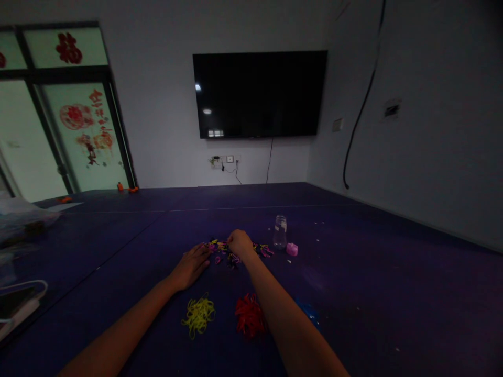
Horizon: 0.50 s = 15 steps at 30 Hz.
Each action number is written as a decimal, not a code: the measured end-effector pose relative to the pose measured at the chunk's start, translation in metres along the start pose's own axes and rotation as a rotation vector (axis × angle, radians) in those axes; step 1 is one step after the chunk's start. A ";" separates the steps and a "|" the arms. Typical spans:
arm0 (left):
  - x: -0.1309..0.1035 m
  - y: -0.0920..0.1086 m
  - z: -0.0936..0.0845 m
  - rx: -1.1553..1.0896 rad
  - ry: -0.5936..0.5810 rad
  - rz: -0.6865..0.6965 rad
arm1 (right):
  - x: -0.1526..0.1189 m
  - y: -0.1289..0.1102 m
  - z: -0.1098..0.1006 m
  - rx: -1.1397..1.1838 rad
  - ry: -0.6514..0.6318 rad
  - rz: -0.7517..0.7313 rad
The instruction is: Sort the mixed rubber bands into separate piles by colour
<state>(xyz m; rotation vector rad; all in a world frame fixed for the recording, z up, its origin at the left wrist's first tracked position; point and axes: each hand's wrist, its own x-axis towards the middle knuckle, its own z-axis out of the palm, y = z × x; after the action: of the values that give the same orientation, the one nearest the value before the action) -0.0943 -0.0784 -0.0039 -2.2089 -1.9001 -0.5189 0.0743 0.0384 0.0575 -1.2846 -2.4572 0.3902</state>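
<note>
Left fingers [202,252]: released and loosely extended, palm down; the left edge of the mixed pile is met by their tips.
Right fingers [234,239]: curled down into the middle of the same pile; their tips are hidden, so whether anything is grasped cannot be told.
Mixed pile [264,250]: small pink, yellow, purple and dark bands, spread on the purple surface [157,241] around the right fingers; a few loose pieces are seen nearer the camera.
Yellow-green bands [198,315]: heaped in a tangle, nearer the camera than the left hand.
Red bands [249,315]: heaped to the right of the yellow-green ones, partly covered by the right forearm [283,314].
Blue bands [310,312]: partly hidden at the far side of that forearm.
Bottle [280,233]: clear, stood upright to the right of the mixed pile; a pink cap [292,248] is placed just beside its base.
Left edge: a white device [21,314] with a cable and clear plastic [23,220] can be seen.
Wall: a dark television [261,94] is mounted, with sockets [230,158] below.
</note>
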 end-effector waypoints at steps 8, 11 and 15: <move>0.001 0.002 -0.003 0.034 0.118 0.006 | 0.009 0.005 0.003 -0.004 -0.013 -0.064; 0.002 0.001 -0.002 0.049 0.150 -0.021 | 0.011 0.005 0.004 -0.013 -0.029 -0.079; 0.001 0.000 -0.001 0.049 0.141 -0.024 | 0.013 0.006 0.005 -0.025 -0.050 -0.087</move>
<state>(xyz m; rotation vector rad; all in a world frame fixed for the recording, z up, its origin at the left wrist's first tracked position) -0.0945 -0.0774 -0.0026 -2.0641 -1.8493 -0.6081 0.0700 0.0518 0.0528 -1.1865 -2.5573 0.3740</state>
